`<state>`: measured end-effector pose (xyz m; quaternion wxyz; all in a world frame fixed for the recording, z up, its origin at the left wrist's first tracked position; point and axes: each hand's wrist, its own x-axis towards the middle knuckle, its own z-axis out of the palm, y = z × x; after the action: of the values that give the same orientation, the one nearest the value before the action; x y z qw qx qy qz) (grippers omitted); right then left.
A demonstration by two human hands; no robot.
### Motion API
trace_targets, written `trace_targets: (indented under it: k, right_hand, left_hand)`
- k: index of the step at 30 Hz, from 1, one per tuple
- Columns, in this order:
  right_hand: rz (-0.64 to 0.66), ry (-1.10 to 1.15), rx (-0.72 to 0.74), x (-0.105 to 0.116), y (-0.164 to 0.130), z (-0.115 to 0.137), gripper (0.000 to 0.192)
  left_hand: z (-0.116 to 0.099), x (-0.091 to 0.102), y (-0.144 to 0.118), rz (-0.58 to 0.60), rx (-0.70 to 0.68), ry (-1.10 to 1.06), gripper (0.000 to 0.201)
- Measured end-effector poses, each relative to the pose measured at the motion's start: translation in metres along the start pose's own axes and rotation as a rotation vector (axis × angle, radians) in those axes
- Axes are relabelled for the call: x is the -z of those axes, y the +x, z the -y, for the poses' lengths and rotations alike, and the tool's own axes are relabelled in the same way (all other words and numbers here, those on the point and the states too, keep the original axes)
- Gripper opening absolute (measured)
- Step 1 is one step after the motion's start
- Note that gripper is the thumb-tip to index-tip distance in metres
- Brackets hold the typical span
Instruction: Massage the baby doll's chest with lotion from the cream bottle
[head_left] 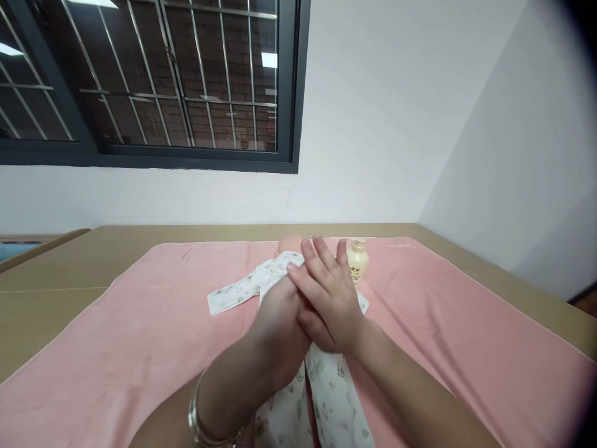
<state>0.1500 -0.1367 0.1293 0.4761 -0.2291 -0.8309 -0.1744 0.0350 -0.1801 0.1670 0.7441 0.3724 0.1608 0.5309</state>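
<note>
My right hand (333,305) lies against my left hand (282,326), palm to palm, above the middle of the bed cover. The right fingers are stretched out and a little apart, with nothing between them. Most of my left fingers are hidden behind the right hand. Beneath both hands lies a white baby outfit (329,392) with a small print, one sleeve spread to the left. A rounded, skin-toned shape (290,244) shows above its collar, probably a doll's head, mostly covered. Just beyond my right hand stands a pale yellow pump-type bottle (357,261) with its top partly blurred.
A pink cloth (177,348) covers most of the tan tabletop (60,298). A white wall (364,124) rises at the back, with a dark-framed barred window (196,158) at upper left. A bracelet (196,417) circles my left wrist.
</note>
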Motion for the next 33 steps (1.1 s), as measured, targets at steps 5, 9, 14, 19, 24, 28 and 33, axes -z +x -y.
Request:
trace_targets:
  k: [5,9,14,19,24,28,33]
  right_hand:
    - [0.155,0.11,-0.39,-0.011,-0.004,-0.044,0.053]
    - [0.405,0.175,-0.638,-0.047,-0.023,-0.066,0.054]
    - [0.615,0.056,-0.417,-0.095,-0.045,-0.05,0.042]
    - [0.581,0.051,-0.403,-0.102,-0.055,-0.059,0.043]
    - [0.483,0.058,-0.502,-0.096,-0.071,-0.096,0.047]
    - [0.41,-0.093,-0.57,-0.096,-0.086,-0.09,0.047]
    - [0.407,-0.202,-0.531,-0.095,-0.087,-0.059,0.048]
  left_hand:
    - [-0.048,0.005,0.014,-0.061,0.143,-0.056,0.052]
    - [-0.064,0.037,0.043,-0.224,-0.136,0.021,0.047]
    - [-0.045,0.082,0.095,-0.559,-0.278,0.213,0.031]
    - [0.003,0.12,0.131,-0.59,-0.414,0.578,0.023]
    - [0.045,0.169,0.139,-0.532,-0.597,0.963,0.023]
    - [0.057,0.195,0.137,-0.511,-0.511,1.208,0.023]
    - [0.062,0.203,0.13,-0.463,-0.585,1.252,0.025]
